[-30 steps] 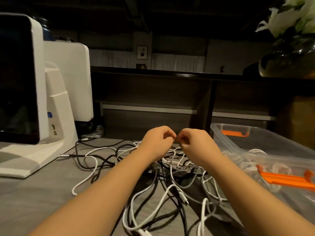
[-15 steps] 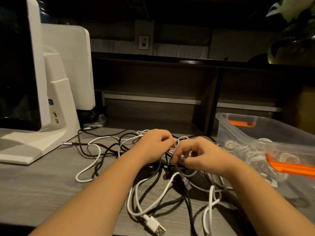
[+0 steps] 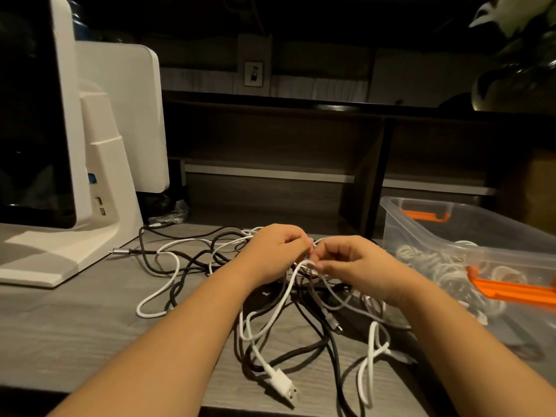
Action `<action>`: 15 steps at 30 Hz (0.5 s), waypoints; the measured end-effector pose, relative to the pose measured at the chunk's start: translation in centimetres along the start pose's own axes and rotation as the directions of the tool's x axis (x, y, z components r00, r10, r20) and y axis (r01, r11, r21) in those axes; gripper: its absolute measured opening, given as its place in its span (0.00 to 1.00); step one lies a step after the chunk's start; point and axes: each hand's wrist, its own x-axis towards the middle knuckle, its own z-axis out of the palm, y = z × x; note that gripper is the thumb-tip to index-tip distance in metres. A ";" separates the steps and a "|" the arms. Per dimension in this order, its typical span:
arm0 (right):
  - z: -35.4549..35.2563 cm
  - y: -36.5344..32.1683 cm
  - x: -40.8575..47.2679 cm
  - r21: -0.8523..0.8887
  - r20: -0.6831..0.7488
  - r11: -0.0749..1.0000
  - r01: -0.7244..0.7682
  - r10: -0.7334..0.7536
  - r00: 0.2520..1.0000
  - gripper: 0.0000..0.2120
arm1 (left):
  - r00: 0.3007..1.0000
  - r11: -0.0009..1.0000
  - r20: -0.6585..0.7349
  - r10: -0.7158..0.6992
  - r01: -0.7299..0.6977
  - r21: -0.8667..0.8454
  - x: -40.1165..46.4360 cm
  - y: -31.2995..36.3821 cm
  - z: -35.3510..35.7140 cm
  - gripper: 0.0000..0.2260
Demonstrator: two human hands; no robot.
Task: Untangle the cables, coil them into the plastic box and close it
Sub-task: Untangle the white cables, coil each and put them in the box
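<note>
Dark shelves fill the back of the room, and a grey wooden table (image 3: 60, 320) sits in front with a big white machine (image 3: 99, 164) on its left side. Next biggest is the clear plastic box (image 3: 469, 233) on the right, open on top, with orange clips and some pale coiled cables already lying inside it. Then comes the messy pile of cables (image 3: 270, 302), black ones and white ones all crossed over each other in the middle of the table, with a white plug (image 3: 282, 383) at the near end. It looks like the untangling step is going on now, and most of the pile is not sorted yet. Both hands are up close together over the pile. Fingers of the left hand (image 3: 273, 254) are curled in and seem to pinch a strand, but the exact strand is hard to see. Fingers of the right hand (image 3: 352, 263) are bent too, and its fingertips pinch a white cable (image 3: 281, 299) at the top of a loop. Next, I think, that white cable needs a slow pull out of the knot, then a neat coil for the box
</note>
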 end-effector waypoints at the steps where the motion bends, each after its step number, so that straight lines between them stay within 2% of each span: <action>1: -0.1 0.0 0.0 0.020 -0.052 1.000 0.008 -0.007 0.999 0.07 | 0.999 1.000 0.047 0.011 -0.010 -0.022 -0.1 0.1 -0.1 0.12; 3: -0.2 0.0 -0.1 0.073 -0.097 0.997 0.039 -0.032 0.995 0.08 | 0.990 1.000 0.137 0.021 -0.019 -0.010 -0.2 0.3 -0.2 0.12; 7: -0.2 -0.4 0.0 0.208 -0.073 0.978 0.007 0.009 0.997 0.08 | 0.963 0.985 0.265 -0.041 -0.006 0.175 -0.4 0.3 -0.3 0.15; 11: -0.1 -0.5 -0.1 0.121 0.000 0.991 -0.058 0.059 0.998 0.13 | 0.948 0.934 0.297 -0.115 0.000 0.359 -0.4 0.3 -0.2 0.15; 15: 0.1 -0.2 0.0 -0.098 -0.034 0.990 -0.104 0.102 0.994 0.13 | 0.933 0.919 0.332 -0.135 -0.008 0.395 -0.4 0.3 -0.2 0.13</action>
